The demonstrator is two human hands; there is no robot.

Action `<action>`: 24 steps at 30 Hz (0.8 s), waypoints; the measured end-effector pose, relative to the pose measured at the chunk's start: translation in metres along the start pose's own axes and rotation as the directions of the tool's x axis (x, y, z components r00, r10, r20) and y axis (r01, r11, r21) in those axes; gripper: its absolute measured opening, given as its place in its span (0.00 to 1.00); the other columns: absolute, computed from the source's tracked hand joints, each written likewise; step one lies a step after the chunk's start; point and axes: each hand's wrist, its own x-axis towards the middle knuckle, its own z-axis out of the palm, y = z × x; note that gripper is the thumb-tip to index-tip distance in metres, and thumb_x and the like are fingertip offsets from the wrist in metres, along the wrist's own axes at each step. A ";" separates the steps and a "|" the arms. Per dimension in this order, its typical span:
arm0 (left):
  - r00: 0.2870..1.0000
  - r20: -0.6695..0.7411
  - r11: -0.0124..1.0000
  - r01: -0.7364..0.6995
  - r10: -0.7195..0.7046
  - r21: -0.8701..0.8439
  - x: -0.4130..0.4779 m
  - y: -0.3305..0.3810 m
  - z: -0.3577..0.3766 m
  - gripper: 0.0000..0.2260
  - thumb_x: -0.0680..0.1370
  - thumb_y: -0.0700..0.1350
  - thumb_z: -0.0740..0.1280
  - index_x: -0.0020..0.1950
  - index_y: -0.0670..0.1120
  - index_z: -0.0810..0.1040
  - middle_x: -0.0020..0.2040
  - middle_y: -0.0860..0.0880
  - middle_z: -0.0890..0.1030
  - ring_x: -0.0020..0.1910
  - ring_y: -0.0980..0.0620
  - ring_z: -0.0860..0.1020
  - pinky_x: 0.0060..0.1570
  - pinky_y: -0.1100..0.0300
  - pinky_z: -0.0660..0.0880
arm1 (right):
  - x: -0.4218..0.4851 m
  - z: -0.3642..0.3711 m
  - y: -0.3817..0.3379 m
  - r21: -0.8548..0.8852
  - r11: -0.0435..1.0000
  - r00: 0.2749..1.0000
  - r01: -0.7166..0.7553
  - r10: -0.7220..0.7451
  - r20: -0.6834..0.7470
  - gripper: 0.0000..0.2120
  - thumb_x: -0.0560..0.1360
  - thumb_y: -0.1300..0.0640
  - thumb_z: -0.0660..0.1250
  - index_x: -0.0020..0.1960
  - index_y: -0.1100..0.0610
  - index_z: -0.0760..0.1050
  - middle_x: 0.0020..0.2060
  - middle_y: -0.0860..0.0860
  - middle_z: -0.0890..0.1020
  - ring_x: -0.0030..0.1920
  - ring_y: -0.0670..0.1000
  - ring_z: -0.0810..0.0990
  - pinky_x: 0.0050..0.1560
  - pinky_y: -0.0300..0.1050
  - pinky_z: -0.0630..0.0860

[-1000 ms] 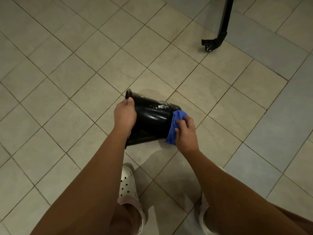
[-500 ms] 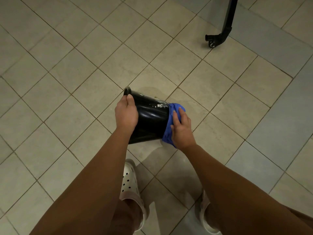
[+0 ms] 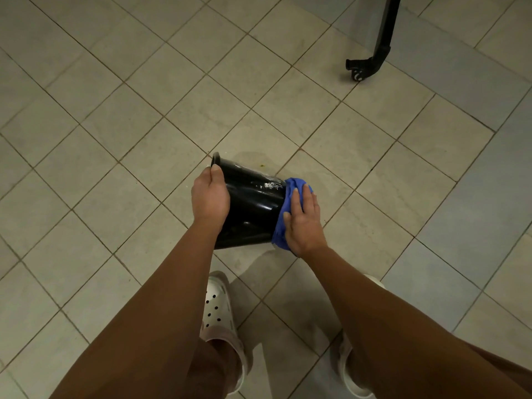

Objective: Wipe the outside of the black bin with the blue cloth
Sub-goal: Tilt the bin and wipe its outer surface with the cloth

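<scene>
the left hand (image 3: 210, 197) grips the glossy black plastic bin's (image 3: 253, 208) rim while the flat-fingered right hand (image 3: 303, 223) presses the crumpled blue cloth (image 3: 283, 223) onto its base.

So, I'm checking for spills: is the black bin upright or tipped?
Tipped sideways. The black bin has its rim at the left hand, its base under the blue cloth.

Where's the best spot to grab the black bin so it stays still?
Grip the black bin at its open rim, from above on the left. It's tipped sideways with the rim pointing left, and the blue cloth covers the other end.
</scene>
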 end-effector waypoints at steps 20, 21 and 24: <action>0.999 0.017 0.993 -0.051 0.050 0.105 0.002 0.000 0.000 0.19 0.85 0.52 0.52 0.58 0.43 0.77 0.53 0.42 0.80 0.55 0.43 0.78 0.62 0.43 0.74 | -0.017 0.011 -0.016 -0.009 1.000 0.999 0.019 -0.020 -0.035 0.27 0.81 0.58 0.55 0.75 0.61 0.47 0.75 0.58 0.47 0.74 0.61 0.39 0.73 0.55 0.42; 0.999 0.015 0.994 -0.041 0.039 0.099 0.002 -0.001 -0.001 0.19 0.85 0.52 0.52 0.58 0.43 0.77 0.53 0.43 0.80 0.55 0.44 0.78 0.62 0.44 0.74 | -0.016 0.011 -0.017 -0.011 0.999 0.998 0.045 -0.045 -0.035 0.27 0.80 0.59 0.55 0.75 0.61 0.48 0.75 0.58 0.48 0.74 0.61 0.39 0.73 0.56 0.43; 1.000 -0.019 0.998 -0.008 0.009 0.056 0.002 -0.005 -0.002 0.15 0.85 0.51 0.52 0.55 0.45 0.76 0.48 0.47 0.78 0.51 0.50 0.76 0.57 0.53 0.72 | -0.005 0.005 -0.011 -0.032 0.991 0.991 0.129 -0.128 0.024 0.26 0.81 0.58 0.54 0.75 0.61 0.47 0.75 0.57 0.46 0.74 0.59 0.38 0.73 0.53 0.40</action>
